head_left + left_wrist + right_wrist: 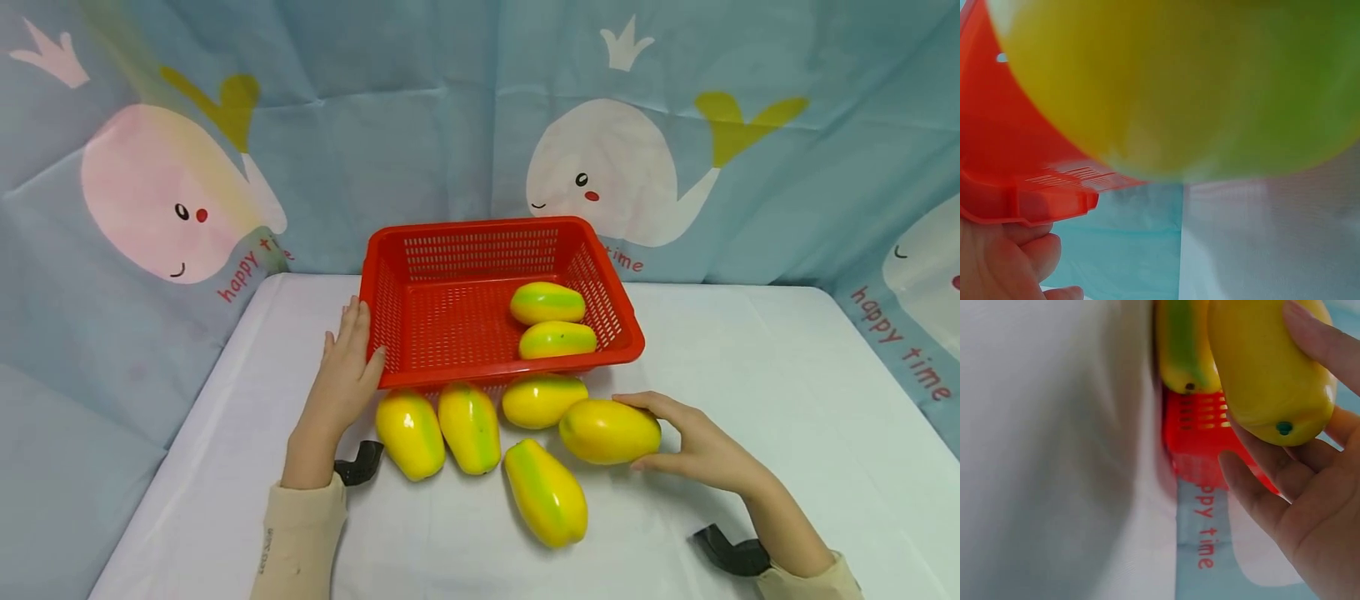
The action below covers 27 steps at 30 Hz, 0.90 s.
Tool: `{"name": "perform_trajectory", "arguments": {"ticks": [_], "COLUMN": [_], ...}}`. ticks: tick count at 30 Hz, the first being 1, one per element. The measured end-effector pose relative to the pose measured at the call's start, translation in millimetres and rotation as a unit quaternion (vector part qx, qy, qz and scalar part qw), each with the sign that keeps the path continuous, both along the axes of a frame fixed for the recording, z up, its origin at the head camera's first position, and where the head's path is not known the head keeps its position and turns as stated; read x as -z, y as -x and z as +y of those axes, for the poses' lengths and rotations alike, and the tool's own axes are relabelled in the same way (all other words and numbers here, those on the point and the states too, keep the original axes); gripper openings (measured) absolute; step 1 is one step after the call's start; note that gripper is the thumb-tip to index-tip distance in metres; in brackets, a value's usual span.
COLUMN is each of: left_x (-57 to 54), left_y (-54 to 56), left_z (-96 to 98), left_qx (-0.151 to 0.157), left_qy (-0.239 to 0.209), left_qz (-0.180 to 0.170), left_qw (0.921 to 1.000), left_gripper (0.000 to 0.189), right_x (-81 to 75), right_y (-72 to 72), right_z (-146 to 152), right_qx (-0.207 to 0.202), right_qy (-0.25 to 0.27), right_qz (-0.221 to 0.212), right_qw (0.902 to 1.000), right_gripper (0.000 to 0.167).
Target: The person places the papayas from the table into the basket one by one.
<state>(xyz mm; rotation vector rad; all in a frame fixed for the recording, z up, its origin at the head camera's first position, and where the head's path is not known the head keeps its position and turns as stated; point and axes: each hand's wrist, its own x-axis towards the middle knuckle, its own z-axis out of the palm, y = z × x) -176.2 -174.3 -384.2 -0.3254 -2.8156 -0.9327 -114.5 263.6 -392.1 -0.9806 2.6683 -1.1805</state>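
My right hand [697,446] grips a yellow-green papaya [610,432] by its right end, thumb on the near side and fingers on the far side. In the right wrist view this papaya [1272,375] is raised above a neighbouring papaya [1185,347]. My left hand [341,375] rests at the left front corner of a red plastic basket [510,368], fingers extended along the rim. Inside the basket, two papayas [547,302] lie at the right. In front of it lie a papaya [410,435], a second papaya [469,429] and a third papaya [543,401].
Another papaya [546,493] lies nearer on the white tabletop [750,358]. Behind the basket hangs a blue whale-print curtain [420,150], which also covers the sides. A black curved piece sits by each wrist.
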Motion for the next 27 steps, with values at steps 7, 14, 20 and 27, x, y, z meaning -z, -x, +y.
{"name": "perform_trajectory", "arguments": {"ticks": [7, 14, 20, 27], "left_x": [-0.2, -2.2, -3.7, -3.4], "left_y": [-0.9, -1.9, -2.4, -2.4], "left_z": [0.9, 1.1, 1.5, 1.2], "left_qx": [-0.003, -0.004, -0.003, -0.005], "left_qy": [0.007, 0.007, 0.005, 0.010], "left_qz": [-0.003, -0.004, -0.007, -0.008], "left_qw": [1.0000, 1.0000, 1.0000, 0.9999], "left_gripper": [0.064, 0.064, 0.064, 0.064], "right_x": [-11.4, -25.2, -36.2, -41.3], "right_y": [6.4, 12.7, 19.6, 26.2], "right_z": [-8, -18, -27, -43], "right_qx": [-0.029, -0.053, -0.071, -0.083], "right_qy": [0.016, 0.026, 0.024, 0.033], "right_qz": [0.025, 0.031, 0.018, 0.012], "right_qw": [0.9991, 0.9978, 0.9970, 0.9960], "right_gripper": [0.072, 0.072, 0.071, 0.069]}}
